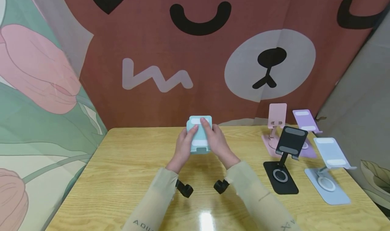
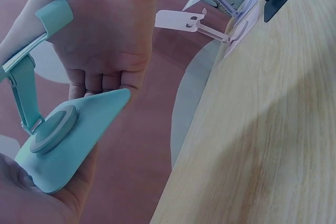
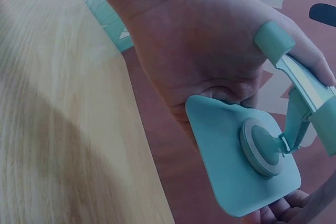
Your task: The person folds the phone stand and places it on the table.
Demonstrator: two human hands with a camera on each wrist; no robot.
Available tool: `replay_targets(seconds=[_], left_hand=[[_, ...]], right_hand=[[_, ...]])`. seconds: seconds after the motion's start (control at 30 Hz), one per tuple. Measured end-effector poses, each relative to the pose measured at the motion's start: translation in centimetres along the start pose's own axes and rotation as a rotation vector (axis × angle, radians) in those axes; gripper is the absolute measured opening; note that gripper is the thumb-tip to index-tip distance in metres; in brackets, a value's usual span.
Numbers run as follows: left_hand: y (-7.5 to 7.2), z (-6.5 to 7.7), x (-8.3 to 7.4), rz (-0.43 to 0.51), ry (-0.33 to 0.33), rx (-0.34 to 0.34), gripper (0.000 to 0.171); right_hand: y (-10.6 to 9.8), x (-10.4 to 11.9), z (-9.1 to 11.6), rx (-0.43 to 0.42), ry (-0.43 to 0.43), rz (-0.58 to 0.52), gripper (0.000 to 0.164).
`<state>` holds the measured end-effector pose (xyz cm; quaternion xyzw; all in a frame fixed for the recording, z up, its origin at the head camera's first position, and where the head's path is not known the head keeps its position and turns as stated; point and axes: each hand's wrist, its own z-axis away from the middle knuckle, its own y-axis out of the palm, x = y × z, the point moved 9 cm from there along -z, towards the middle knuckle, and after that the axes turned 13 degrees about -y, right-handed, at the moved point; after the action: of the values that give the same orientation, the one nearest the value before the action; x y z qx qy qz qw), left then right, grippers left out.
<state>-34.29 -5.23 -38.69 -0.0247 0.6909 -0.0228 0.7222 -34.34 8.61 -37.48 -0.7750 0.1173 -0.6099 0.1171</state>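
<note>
Above the table, both hands hold a mint-green folding phone stand. My left hand grips its left side and my right hand its right side, thumbs over the front of the phone plate. In the left wrist view the flat base shows from below, fingers curled at its edges. A round ring hub on the base carries the hinged arm, seen in the right wrist view. Plate and base stand apart at an angle.
On the table's right side stand several more phone stands: pink, purple, black and light blue. The wooden table ends at a brown bear-print curtain. Black wrist cameras hang below the sleeves.
</note>
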Motion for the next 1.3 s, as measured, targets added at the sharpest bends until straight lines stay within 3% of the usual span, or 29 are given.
replay_targets(seconds=[0.33,0.63,1.03,1.3], left_hand=[[-0.05,0.01,0.08,0.007,-0.005,0.003,0.057],[0.11,0.27,-0.32,-0.014,-0.028,0.006,0.043],[0.17,0.35,0.01,0.023,0.048,0.003,0.051],[0.14,0.47,0.01,0.006,0.058,-0.006,0.052]], right_hand=[[-0.11,-0.22,-0.03,0.004,0.017,0.003,0.093],[-0.20,-0.40,0.10,-0.024,0.010,-0.001,0.089],[-0.25,-0.51,0.23,-0.029,-0.004,0.005,0.088],[-0.35,-0.45,0.26,-0.038,-0.006,0.013,0.086]])
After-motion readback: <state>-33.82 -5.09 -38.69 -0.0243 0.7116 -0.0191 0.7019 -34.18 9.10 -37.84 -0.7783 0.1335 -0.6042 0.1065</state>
